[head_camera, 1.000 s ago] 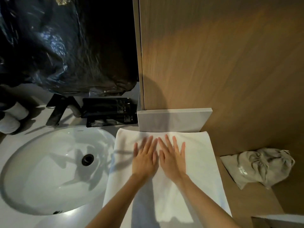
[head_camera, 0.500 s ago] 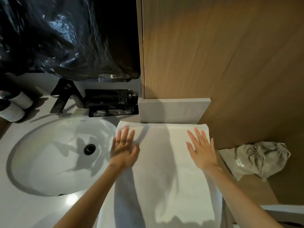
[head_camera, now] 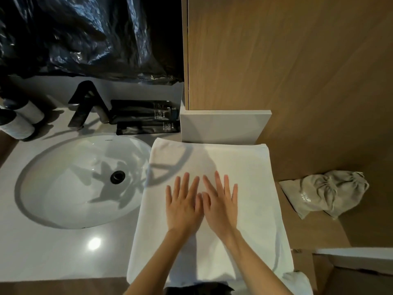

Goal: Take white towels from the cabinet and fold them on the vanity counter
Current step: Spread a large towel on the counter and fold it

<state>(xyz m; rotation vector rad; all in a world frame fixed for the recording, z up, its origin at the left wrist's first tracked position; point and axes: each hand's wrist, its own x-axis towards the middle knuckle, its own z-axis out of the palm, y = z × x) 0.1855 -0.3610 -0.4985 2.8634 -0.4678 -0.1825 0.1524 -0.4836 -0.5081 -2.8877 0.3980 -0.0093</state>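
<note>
A white towel (head_camera: 251, 171) lies spread flat on the vanity counter (head_camera: 63, 252), right of the sink; its near edge hangs over the counter's front. My left hand (head_camera: 184, 206) and my right hand (head_camera: 221, 204) lie side by side, palms down with straight fingers, pressing on the middle of the towel. The thumbs nearly touch. Neither hand grips the cloth. The wooden cabinet (head_camera: 287, 60) rises behind the towel, its door closed.
A white oval sink (head_camera: 70, 188) with a black drain sits to the left. A black faucet (head_camera: 85, 103) and black sachets (head_camera: 144, 116) stand behind it. A grey drawstring bag (head_camera: 325, 192) lies on the wooden shelf at right. A black plastic sheet hangs at upper left.
Both hands slid back from the towel's left and right edges to its middle, lower down the towel than a second ago.
</note>
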